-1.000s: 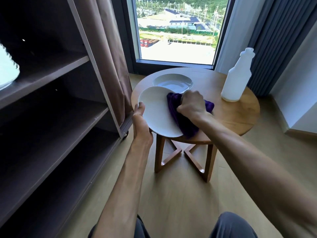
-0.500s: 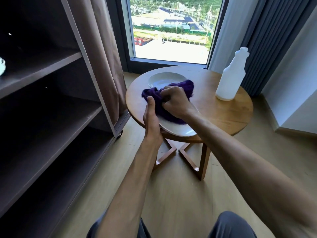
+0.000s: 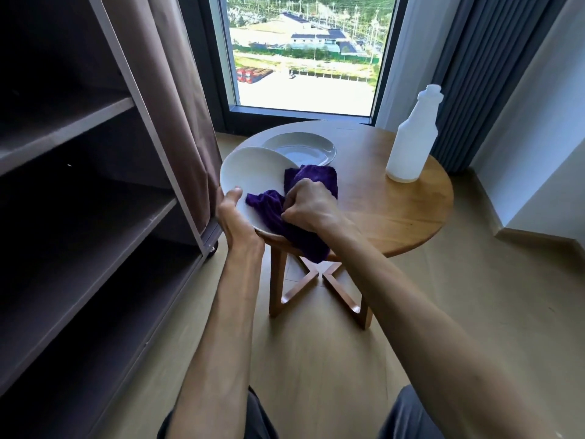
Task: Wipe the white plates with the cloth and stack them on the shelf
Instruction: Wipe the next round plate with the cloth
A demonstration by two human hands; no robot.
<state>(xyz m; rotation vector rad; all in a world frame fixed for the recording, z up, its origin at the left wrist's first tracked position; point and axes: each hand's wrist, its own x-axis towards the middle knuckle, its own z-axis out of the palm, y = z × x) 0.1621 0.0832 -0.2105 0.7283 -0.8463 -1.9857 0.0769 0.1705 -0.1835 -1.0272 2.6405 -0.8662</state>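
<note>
Gripping the purple cloth in a fist, the right hand presses it onto the white plate, whose near rim the left hand clasps; second plate lies behind on the round table.

Your left hand is gripping the near plate's lower-left rim at frame centre, your right hand is pressing the cloth onto it, a second plate is lying behind on the table, the bottle is standing right, and the shelf is filling the left.
</note>
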